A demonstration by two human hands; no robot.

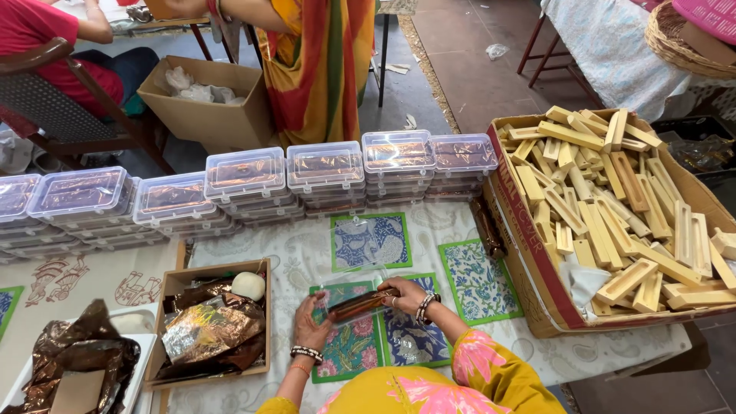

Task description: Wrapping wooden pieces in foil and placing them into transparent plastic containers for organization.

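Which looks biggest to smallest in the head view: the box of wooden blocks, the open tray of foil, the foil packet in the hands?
1. Box of wooden blocks, clearly largest.
2. Tray of foil.
3. Foil packet, held between both hands, smallest by far.

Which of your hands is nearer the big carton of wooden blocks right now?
Right. The right hand grips the near end of the foil-wrapped bar, on the side towards the carton of wooden blocks. The left hand holds the bar's far end, further from the carton.
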